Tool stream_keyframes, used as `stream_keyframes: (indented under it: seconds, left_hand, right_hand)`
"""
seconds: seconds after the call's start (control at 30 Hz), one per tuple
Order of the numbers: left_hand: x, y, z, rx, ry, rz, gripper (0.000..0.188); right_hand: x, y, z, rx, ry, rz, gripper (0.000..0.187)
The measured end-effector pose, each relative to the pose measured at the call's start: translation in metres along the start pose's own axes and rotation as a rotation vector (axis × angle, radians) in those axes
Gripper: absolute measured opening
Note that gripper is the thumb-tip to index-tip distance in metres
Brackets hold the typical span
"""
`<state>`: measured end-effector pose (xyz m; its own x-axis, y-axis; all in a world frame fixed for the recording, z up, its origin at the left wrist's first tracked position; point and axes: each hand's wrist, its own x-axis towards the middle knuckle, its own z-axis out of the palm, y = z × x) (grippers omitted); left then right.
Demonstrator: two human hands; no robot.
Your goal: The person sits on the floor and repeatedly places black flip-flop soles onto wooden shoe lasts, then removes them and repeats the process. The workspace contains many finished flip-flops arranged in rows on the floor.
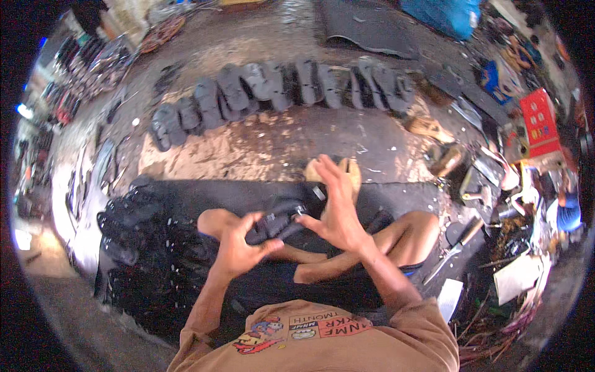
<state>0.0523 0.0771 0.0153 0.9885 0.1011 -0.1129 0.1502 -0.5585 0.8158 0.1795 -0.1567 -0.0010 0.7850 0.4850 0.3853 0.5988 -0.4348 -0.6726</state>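
Observation:
A black sandal strap piece [280, 221] with small pale marks lies slantwise between my two hands, above my crossed legs. My left hand [238, 246] grips its left end, thumb below and forefinger above. My right hand [338, 214] has its fingers stretched out and away from me, the thumb touching the strap's right part. Just beyond those fingers is a pale tan wooden foot form [351, 178], partly hidden by them. A black mat or cloth [396, 193] spreads under the work.
Several dark sandal soles [232, 93] stand in a curved row ahead. A heap of black straps [133, 229] lies at my left. To my right are a knife [455, 248], a red box [539, 121], a brown wooden form [429, 129] and scattered tools. A dark sheet [365, 28] lies far ahead.

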Motion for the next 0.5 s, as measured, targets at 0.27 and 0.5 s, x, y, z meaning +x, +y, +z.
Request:
stream_keyframes:
  seconds: [0.27,0.5]
  left_hand:
    - [-0.013,-0.052,0.027,-0.674,-0.009,-0.388,0.042]
    - [-0.106,-0.13,-0.078,-1.116,1.215,-0.358,0.037]
  right_hand:
    - [0.067,0.121,0.022,0.568,-0.754,0.012,0.081]
    - [0.14,0.414,-0.077,-0.805,0.082,0.253,0.065]
